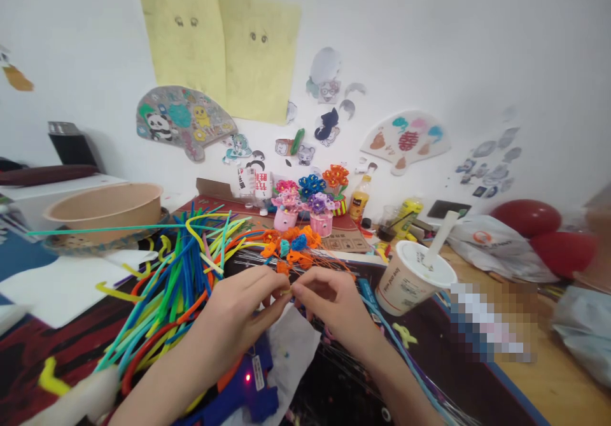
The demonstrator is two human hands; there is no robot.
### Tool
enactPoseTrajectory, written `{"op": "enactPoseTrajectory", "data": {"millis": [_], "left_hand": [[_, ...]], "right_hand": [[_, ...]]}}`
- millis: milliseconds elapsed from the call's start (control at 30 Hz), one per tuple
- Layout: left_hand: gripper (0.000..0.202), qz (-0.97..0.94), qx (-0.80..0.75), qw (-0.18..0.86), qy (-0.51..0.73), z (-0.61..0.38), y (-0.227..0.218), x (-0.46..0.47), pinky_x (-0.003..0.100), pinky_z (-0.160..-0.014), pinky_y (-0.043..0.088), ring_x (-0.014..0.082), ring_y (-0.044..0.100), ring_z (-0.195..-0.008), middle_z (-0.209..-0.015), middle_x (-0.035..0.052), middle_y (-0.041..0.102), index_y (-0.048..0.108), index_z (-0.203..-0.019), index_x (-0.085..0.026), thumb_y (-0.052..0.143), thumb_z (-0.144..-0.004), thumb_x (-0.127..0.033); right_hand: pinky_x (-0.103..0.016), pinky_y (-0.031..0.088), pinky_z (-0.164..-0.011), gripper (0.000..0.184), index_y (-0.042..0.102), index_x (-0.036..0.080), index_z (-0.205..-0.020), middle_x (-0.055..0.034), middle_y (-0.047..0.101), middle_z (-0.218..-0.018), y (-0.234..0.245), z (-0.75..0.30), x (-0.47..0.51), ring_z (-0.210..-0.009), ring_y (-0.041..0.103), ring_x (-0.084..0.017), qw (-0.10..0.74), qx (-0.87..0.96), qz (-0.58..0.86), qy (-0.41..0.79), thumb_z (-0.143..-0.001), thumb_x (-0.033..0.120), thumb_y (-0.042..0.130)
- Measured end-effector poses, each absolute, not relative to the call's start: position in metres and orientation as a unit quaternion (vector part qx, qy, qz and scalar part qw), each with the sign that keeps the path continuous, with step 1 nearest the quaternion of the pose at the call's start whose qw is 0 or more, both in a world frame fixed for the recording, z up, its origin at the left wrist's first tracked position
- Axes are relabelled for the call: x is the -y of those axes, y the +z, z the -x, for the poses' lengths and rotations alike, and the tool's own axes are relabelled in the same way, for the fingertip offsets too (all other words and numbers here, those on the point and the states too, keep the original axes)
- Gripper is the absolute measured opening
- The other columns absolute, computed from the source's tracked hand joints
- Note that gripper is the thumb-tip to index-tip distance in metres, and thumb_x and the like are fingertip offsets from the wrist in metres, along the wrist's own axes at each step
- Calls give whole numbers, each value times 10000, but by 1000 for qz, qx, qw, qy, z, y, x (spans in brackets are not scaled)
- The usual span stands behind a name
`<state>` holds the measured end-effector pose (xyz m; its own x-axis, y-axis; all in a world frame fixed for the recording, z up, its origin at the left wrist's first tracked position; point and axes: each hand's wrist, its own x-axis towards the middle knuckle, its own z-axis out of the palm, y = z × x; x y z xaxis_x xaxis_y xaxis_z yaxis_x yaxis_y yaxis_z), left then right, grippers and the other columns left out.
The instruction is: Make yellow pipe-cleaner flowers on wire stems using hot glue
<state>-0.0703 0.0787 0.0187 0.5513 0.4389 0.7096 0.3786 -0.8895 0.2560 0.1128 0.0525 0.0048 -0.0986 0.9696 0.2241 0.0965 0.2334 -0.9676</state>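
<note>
My left hand (pixel 241 314) and my right hand (pixel 334 302) meet at the middle of the table, fingertips pinched together on a small yellowish piece (pixel 286 291) too tiny to name. Just beyond the fingers lies a cluster of orange and blue pipe-cleaner flowers (pixel 291 248) on thin wire stems. A big heap of coloured pipe cleaners (pixel 181 273) spreads to the left of my left hand. Under my left forearm lies a blue glue gun (pixel 248 391) with a red light on.
A paper cup with lid and straw (pixel 410 276) stands right of my right hand. Small pots of finished flowers (pixel 305 206) stand at the back on a cardboard box. A tan bowl (pixel 107 206) sits at left. Bags and red balloons (pixel 529 219) crowd the right.
</note>
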Motion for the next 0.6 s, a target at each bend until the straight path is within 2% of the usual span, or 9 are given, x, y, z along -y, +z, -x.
{"op": "enactPoseTrajectory", "data": {"millis": [133,300,433,600], "left_hand": [[137,-892,-227,44,389,71,17,-80,183,-567,423,92,543,-597,-710,-33,584,573,-836,-207,505,-937,-145],[126,-895,-221,68,381,72,15,-83,180,-575,413,88,532,-604,-704,-41,561,584,-842,-202,524,-926,-130],[97,-869,-258,135,400,70,17,-84,173,-538,411,84,526,-562,-672,-48,578,622,-835,-201,567,-914,-205],[156,-828,-311,243,399,67,19,-84,174,-519,413,89,506,-535,-606,-57,577,642,-784,-197,598,-900,-293]], "right_hand": [[-209,464,-491,288,691,164,-769,17,618,-622,8,-117,-52,-518,551,-103,464,634,457,418,-850,440,669],[-213,432,-515,223,678,169,-803,28,597,-618,15,-120,-49,-533,566,-108,423,670,470,388,-888,370,630],[-215,415,-530,153,665,177,-821,36,589,-621,18,-119,-47,-540,555,-110,443,681,465,352,-902,298,616],[-222,388,-547,143,648,188,-792,31,596,-668,17,-117,-44,-564,509,-109,486,714,452,224,-914,253,610]]}}
